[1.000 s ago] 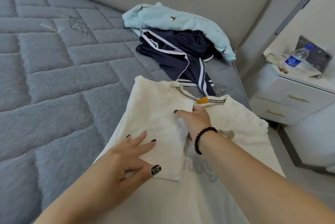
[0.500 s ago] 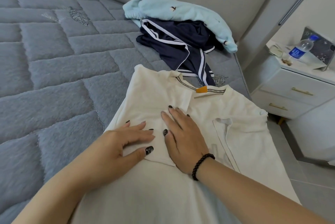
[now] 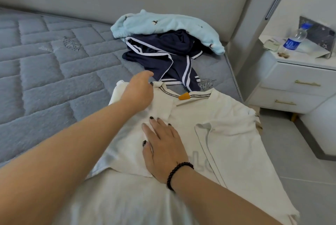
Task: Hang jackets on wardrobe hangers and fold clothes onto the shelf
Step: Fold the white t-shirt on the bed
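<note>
White shirt [image 3: 227, 133]: laid flat on the bed [image 3: 45, 71], its long axis running from the collar at the far end toward the person. The left sleeve is already folded in over the body.

Right hand [image 3: 161, 150]: laid palm-down on the folded panel, fingers straight and spread, nothing gripped; the shirt lies directly beneath them.

Left hand [image 3: 139, 91]: placed at the shirt's far left shoulder, just beside the collar, and is the nearer hand to that corner. Its fingers are turned away; whether cloth is pinched cannot be told.

Unfolded right side: lies to the right of the right fingers. It is judged to be the next fold.

Navy garment [image 3: 163, 55], pale blue garment [image 3: 163, 24]: heaped beyond the left fingers.
</note>
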